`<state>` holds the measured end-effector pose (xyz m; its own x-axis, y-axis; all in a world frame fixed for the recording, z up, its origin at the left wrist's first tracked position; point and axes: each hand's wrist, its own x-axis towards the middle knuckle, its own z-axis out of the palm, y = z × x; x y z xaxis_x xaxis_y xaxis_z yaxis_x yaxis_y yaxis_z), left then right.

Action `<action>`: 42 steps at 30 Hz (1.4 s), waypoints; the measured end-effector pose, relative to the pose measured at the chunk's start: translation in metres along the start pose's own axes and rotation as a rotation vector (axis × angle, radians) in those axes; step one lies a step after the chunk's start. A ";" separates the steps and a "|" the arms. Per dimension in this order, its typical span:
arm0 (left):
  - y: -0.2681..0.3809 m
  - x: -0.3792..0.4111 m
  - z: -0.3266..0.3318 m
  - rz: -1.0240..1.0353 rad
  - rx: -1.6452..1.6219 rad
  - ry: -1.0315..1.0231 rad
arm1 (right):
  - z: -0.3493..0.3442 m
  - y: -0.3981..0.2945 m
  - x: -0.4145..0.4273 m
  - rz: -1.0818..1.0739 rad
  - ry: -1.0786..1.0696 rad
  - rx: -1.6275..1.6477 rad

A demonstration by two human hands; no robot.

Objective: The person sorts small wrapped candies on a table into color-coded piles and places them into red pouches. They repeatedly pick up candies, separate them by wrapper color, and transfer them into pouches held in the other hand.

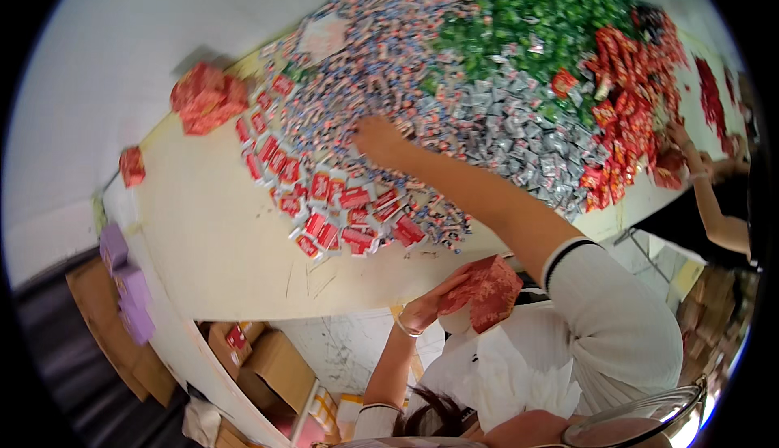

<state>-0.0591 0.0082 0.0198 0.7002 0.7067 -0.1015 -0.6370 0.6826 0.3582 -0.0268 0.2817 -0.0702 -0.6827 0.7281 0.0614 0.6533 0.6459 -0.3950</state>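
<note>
My left hand (424,313), with a bracelet at the wrist, holds a red patterned bag or box (487,293) close to my body, over the table's near edge. My right hand (378,139) is stretched out across the table. It is down at a large heap of small wrapped pieces (377,58) in blue, white and orange; its fingertips are blurred, so what they grip is hidden. Nearer me and to the left lie red-and-white packets (325,232). To the right of my forearm spreads a pile of silver-grey sachets (523,134).
Green wrapped pieces (541,3) cover the far side, with red packets (627,113) at the right. Red patterned bundles (207,98) stand on the table (201,223) at left. Another person's hand (678,134) works at right. Purple boxes (131,287) and cardboard boxes (280,369) are at lower left.
</note>
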 end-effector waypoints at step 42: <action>-0.039 0.127 0.035 -0.224 0.916 0.056 | -0.126 0.155 -0.168 0.783 0.211 1.328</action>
<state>0.0657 0.0647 0.0259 0.7440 0.6010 -0.2920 0.0282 0.4084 0.9124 0.2311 0.2884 -0.0262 -0.1913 0.8658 -0.4623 -0.0143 -0.4734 -0.8807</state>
